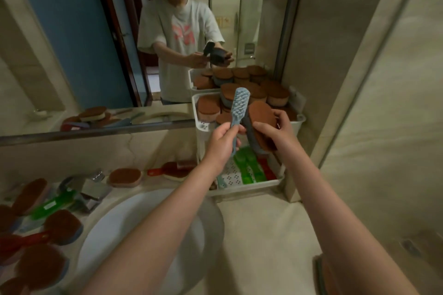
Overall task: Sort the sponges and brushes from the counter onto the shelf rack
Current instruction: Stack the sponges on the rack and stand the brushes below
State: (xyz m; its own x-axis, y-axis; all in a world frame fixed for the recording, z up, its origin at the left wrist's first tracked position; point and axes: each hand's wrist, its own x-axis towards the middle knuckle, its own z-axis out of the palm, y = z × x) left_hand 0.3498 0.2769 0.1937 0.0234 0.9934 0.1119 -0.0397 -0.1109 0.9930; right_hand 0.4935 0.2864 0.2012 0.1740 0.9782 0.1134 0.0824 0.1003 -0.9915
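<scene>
Both hands are held up just in front of the white shelf rack (202, 127), which stands at the counter's (263, 223) far end against the mirror (72, 55). A pale blue brush (240, 103) is gripped by its handle in the left hand (221, 141), fingers curled round it, the bristled head pointing up. A brown-faced sponge (260, 115) with a grey underside is held on edge in the right hand (275, 132), thumb and fingers closed on its sides; it is just beside the brush. The rack's upper tier is packed with brown sponges (275, 96). Green brushes (249, 167) and a red one (266, 169) are seen in the lower tier. More sponges (124, 176) and brushes (172, 170) are scattered round the sink (143, 218).
</scene>
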